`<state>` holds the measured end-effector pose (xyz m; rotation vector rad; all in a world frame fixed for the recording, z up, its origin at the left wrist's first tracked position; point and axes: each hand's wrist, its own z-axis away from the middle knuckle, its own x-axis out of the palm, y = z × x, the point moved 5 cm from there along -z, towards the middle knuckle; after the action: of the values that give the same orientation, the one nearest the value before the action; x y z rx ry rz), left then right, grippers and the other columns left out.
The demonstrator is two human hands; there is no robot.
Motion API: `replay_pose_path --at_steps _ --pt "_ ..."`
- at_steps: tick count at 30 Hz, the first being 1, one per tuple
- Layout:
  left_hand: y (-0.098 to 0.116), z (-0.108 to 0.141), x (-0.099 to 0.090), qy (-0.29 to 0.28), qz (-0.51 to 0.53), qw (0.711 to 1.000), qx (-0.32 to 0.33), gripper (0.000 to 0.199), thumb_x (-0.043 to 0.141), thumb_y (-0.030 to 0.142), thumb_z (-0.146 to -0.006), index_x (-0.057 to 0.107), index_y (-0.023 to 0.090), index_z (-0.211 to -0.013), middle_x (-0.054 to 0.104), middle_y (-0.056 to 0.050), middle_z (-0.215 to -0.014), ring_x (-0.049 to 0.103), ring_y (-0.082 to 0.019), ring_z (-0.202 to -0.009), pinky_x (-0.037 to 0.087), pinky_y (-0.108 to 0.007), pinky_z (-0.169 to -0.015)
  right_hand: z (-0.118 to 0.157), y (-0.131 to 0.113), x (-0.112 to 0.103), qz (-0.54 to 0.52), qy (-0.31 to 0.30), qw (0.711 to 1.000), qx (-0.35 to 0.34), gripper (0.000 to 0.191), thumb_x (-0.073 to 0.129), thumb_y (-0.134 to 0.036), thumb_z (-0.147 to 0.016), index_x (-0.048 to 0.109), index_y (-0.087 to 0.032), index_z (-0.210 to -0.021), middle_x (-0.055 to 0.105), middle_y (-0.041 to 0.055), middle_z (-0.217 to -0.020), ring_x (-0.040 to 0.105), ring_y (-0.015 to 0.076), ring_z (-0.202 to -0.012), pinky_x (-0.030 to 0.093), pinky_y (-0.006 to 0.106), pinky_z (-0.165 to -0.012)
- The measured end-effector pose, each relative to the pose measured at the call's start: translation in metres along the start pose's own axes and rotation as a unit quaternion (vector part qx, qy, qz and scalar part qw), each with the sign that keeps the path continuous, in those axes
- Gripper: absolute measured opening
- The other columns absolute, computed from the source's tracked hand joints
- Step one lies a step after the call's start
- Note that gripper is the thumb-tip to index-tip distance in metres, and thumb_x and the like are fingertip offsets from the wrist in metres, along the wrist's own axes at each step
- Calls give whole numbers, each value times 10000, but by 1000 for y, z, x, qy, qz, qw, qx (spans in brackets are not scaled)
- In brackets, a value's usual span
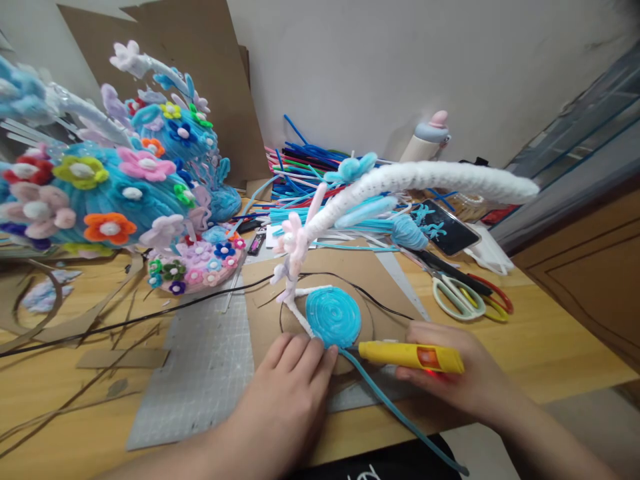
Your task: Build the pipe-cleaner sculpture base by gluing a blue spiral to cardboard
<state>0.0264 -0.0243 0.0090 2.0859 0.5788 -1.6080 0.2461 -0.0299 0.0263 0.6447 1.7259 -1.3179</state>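
A flat round coil of blue pipe cleaner [333, 315] lies on a piece of brown cardboard [265, 303]. My left hand [297, 380] presses its closed fingers at the coil's lower left edge, next to the foot of a white wrapped stem [400, 177]. This stem arches up to the right and carries pink flowers [293, 237] and blue petals. From the coil's lower edge a loose blue pipe cleaner tail [390, 400] trails to the lower right. My right hand [455, 367] grips a yellow hot glue gun [400, 355], its nozzle close to where the tail leaves the coil.
Blue domes covered in flowers [97, 200] stand at left. Bundled pipe cleaners [300, 173] lie at the back. Scissors [457, 297], a phone [445, 227] and a bottle [425, 143] are on the right. A black cable [150, 320] crosses the grey cutting mat [200, 373].
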Motion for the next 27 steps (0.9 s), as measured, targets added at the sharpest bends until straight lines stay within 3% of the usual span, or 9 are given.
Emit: replay_pose_path --at_steps 12,27 --pt "0 1 1 -3 1 1000 -2 383 449 185 -921 521 142 -1295 594 -80 -1102 492 -265 -981 348 -407 -895 1 8 -9 54 4 998 -12 345 608 -456 -855 499 -198 -654 491 -31 -610 487 97 -526 314 229 -493" --pt "0 1 1 9 3 1000 -3 370 463 187 -921 534 147 -1282 599 -74 -1110 493 -260 -1001 344 -406 -913 -2 20 -17 99 16 995 20 349 593 -505 -841 490 -225 -658 529 -8 -604 511 149 -539 339 273 -496"
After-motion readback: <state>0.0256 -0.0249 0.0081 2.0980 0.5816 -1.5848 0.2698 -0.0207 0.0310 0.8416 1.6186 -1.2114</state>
